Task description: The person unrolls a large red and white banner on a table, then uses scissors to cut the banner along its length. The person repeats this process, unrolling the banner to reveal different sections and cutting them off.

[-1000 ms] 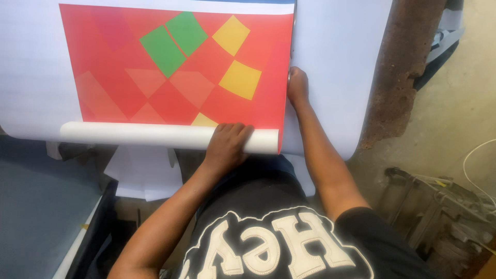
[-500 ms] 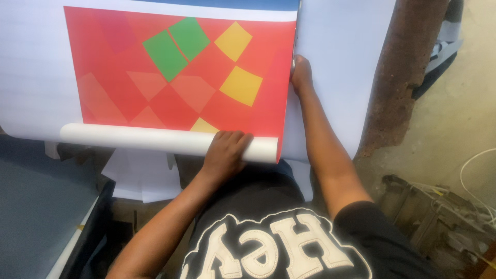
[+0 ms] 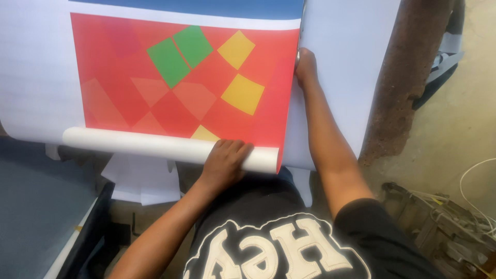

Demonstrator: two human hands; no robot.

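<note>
Left hand (image 3: 223, 163) is lying on the rolled-up bottom end of the red poster (image 3: 175, 82), fingers together and curled over the roll (image 3: 155, 145), while the right hand (image 3: 306, 66) is pinching the poster's right edge on the white sheet (image 3: 346, 62).

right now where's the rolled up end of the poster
In the head view, the rolled end lies along the red poster's near edge, with the left hand on its right part.
</note>
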